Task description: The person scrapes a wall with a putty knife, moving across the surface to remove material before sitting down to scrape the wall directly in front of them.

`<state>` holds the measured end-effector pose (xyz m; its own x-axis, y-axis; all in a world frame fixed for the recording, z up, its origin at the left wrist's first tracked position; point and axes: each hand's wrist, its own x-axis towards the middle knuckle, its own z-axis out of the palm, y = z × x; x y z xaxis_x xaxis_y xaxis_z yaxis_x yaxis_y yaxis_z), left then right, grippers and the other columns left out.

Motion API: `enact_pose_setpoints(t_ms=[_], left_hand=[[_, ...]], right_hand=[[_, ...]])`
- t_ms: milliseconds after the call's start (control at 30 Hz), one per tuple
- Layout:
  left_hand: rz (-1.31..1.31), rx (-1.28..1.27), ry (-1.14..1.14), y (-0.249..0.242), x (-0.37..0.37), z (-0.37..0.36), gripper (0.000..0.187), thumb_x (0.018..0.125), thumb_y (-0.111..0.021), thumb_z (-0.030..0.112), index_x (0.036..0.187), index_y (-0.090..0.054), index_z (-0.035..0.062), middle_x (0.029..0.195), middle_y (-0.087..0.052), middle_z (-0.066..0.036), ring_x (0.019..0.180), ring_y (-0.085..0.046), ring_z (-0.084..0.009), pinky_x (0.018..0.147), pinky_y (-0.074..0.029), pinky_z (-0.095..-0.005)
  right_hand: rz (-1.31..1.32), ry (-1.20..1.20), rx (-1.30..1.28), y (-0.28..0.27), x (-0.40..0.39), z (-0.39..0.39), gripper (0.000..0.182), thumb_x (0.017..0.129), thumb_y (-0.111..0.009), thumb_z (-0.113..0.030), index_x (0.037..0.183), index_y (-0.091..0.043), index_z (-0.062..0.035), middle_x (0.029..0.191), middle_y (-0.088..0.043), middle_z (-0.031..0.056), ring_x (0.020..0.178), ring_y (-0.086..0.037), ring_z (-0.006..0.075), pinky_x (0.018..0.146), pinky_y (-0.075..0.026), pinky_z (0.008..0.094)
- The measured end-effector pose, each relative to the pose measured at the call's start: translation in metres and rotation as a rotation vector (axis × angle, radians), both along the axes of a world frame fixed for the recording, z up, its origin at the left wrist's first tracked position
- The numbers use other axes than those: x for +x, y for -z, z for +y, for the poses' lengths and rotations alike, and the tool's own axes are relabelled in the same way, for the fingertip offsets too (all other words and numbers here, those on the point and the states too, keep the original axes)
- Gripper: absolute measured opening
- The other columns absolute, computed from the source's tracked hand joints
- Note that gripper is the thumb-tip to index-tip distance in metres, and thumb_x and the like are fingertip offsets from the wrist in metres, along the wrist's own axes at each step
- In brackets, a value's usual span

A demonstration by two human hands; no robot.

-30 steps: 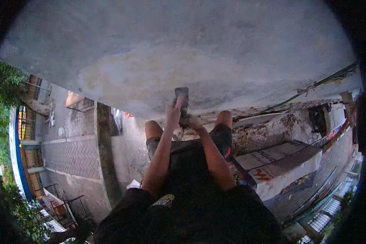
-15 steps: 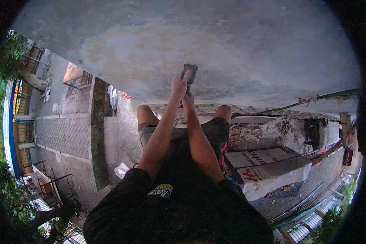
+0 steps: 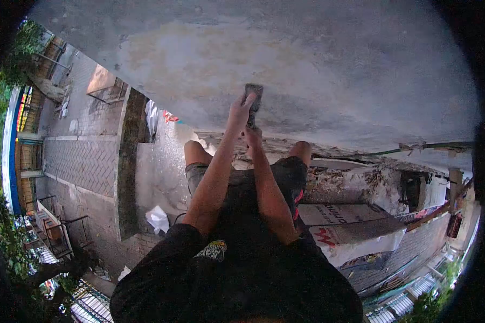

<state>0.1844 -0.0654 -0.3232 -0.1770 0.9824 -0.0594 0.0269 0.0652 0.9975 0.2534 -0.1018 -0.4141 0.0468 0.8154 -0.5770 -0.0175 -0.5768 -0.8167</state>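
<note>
A dark, flat-bladed hand tool (image 3: 254,92) lies against the grey wall surface (image 3: 361,70), beside a patch of yellowish, lighter colouring. My left hand (image 3: 240,110) is closed on the tool near its blade, with the thumb over it. Lower down, my right hand (image 3: 252,137) is wrapped round the tool's lower end. Both forearms reach up from my dark shirt, between my bent knees.
A low concrete wall (image 3: 125,172) and a paved path (image 3: 81,164) are at the left. A green cable (image 3: 442,145) runs along the right. Printed boards (image 3: 350,218) lie at the lower right, near a white scrap (image 3: 158,219) farther left.
The view has shifted slightly, so the paving and boards sit differently in it. Both hands keep their hold on the tool, which shows only a small change of place and tilt.
</note>
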Motion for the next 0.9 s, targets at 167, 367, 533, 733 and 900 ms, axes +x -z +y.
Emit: enact_pose_setpoints(t_ms=[167,367,533,733,900], left_hand=[[-0.158,-0.081,0.083,0.012,-0.003,0.012,0.037,0.081,-0.053,0.034,0.09,-0.056,-0.0019,0.073,-0.057,-0.003,0.066,-0.051,-0.0113,0.061,-0.041,-0.027],[0.07,-0.011,0.001,-0.018,-0.003,0.004,0.031,0.082,-0.053,0.03,0.087,-0.057,-0.0003,0.073,-0.056,-0.001,0.066,-0.051,-0.0106,0.059,-0.041,-0.0261],[0.05,0.03,0.001,0.016,-0.01,0.01,0.031,0.082,-0.053,0.03,0.088,-0.057,-0.0001,0.073,-0.057,-0.002,0.064,-0.05,-0.0105,0.058,-0.041,-0.026],[-0.007,-0.07,0.047,-0.016,-0.009,0.004,0.036,0.08,-0.055,0.035,0.088,-0.058,0.0002,0.07,-0.056,-0.002,0.062,-0.05,-0.0095,0.057,-0.041,-0.0259],[-0.001,-0.138,0.054,-0.037,-0.004,-0.008,0.04,0.079,-0.055,0.039,0.084,-0.058,-0.0008,0.068,-0.057,-0.005,0.06,-0.052,-0.013,0.057,-0.041,-0.0279]], right_hand=[[-0.07,0.0,0.02,-0.009,0.01,0.006,0.03,0.066,-0.063,-0.028,0.071,-0.056,0.0013,0.059,-0.054,0.0064,0.052,-0.048,0.0161,0.052,-0.038,0.0313],[0.077,0.028,0.121,-0.009,0.007,0.002,0.03,0.067,-0.064,-0.03,0.069,-0.054,-0.0025,0.058,-0.05,0.0037,0.051,-0.045,0.0133,0.048,-0.033,0.0286],[-0.038,-0.127,-0.092,0.013,0.002,0.004,0.032,0.068,-0.063,-0.035,0.067,-0.048,-0.0069,0.055,-0.04,-0.0016,0.044,-0.035,0.0097,0.038,-0.025,0.026],[0.104,0.018,0.114,-0.032,0.003,-0.001,0.031,0.067,-0.064,-0.033,0.063,-0.047,-0.0063,0.055,-0.041,0.0001,0.046,-0.041,0.0117,0.041,-0.03,0.0278],[-0.051,-0.188,-0.08,-0.014,0.007,0.004,0.033,0.066,-0.063,-0.035,0.066,-0.047,-0.0067,0.066,-0.044,0.0041,0.061,-0.044,0.0154,0.051,-0.034,0.0321]])
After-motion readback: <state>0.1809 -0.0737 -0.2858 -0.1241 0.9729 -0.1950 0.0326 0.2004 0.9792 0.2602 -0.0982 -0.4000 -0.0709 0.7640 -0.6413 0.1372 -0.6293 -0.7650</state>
